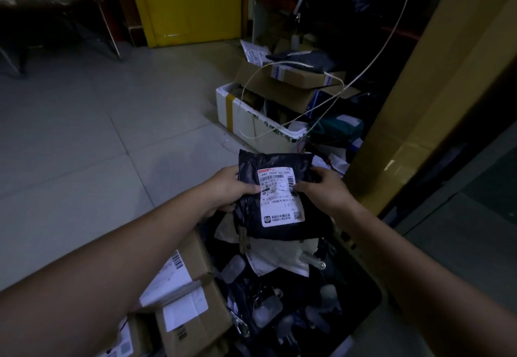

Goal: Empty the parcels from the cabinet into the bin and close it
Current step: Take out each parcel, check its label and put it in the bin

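The soft black plastic parcel (277,165) is up in the air, just over the open dark bin (367,270). A white paper label (281,202) with bar codes is stuck on its front. Both hands hold it. The left hand (226,188) grips the left edge, with the thumb on the front by the label and the fingers curled behind. The right hand (326,188) grips the right edge the same way, thumb on the label.

The bin below is full of dark bags, white paper and clear plastic bits. Brown cardboard boxes (193,309) with white labels lie just left of the bin.

Past the parcel, a white foam box (251,121) with yellow tape sits on the grey tiled floor (84,133), with more boxes piled on it. A thin white cord (372,60) loops over them. A tall yellow-brown panel (419,105) stands on the right, and a bright yellow door (190,1) is at the back.
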Motion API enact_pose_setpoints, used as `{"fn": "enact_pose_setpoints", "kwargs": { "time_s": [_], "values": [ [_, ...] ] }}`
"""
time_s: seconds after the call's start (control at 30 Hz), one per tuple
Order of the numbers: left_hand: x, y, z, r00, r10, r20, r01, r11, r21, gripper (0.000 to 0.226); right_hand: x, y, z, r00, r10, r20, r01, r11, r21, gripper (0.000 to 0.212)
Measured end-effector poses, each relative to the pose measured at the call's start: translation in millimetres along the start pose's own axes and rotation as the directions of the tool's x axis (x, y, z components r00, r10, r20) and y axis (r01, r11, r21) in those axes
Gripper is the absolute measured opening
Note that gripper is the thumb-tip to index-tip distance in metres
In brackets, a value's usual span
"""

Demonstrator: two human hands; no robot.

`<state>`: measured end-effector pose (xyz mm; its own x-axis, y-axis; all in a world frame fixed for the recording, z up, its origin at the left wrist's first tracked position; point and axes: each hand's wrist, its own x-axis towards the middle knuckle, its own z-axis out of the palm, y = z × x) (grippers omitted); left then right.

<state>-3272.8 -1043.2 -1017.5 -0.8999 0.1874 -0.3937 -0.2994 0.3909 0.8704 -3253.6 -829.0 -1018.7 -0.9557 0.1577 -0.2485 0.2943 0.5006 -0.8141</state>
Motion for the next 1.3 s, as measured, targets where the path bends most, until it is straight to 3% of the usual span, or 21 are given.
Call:
{"fn": "enact_pose_setpoints", "kwargs": {
  "time_s": [0.23,0.43,0.7,0.77,0.83,1.0,1.17,1.3],
  "values": [
    [-1.3,-7.6,25.0,0.997,0.08,0.011,-0.08,0.997,0.022,0.04,-13.1,18.2,-2.0,0.999,0.039,-0.02,-0.04,0.998,-0.054,0.053],
    [-3.6,2.8,10.2,0.998,-0.061,0.01,0.06,0.996,0.063,0.034,-13.8,12.3,-9.6,0.998,0.062,0.003,-0.062,0.998,-0.002,0.06],
    [-7.8,0.2,5.9,0.99,-0.132,-0.04,0.133,0.991,0.022,0.045,-14.9,3.9,-12.3,0.997,0.073,0.005,-0.073,0.997,-0.011,0.064],
    [-9.2,0.2,5.1,0.989,-0.134,-0.066,0.136,0.99,0.025,0.04,-16.0,3.3,-14.3,0.997,0.075,-0.003,-0.075,0.997,-0.019,0.058],
    [-9.6,-0.3,3.0,0.986,-0.138,-0.094,0.142,0.989,0.032,0.034,-18.2,1.5,-17.9,0.997,0.078,0.007,-0.078,0.996,-0.035,0.038],
    [-16.8,3.2,-5.6,0.99,-0.108,-0.091,0.128,0.959,0.252,0.034,-24.9,-7.1,-27.0,0.997,0.042,0.061,-0.033,0.989,-0.142,0.014],
    [-34.7,21.7,-15.8,0.997,-0.062,-0.051,0.079,0.843,0.532,0.051,-36.4,-31.9,-42.5,0.981,0.052,0.188,0.0,0.964,-0.268,0.016],
    [-59.2,48.0,-21.3,0.997,-0.069,-0.015,0.061,0.734,0.677,0.055,-53.7,-53.8,-62.4,0.975,0.069,0.211,0.01,0.936,-0.352,0.021]
  ]
}}
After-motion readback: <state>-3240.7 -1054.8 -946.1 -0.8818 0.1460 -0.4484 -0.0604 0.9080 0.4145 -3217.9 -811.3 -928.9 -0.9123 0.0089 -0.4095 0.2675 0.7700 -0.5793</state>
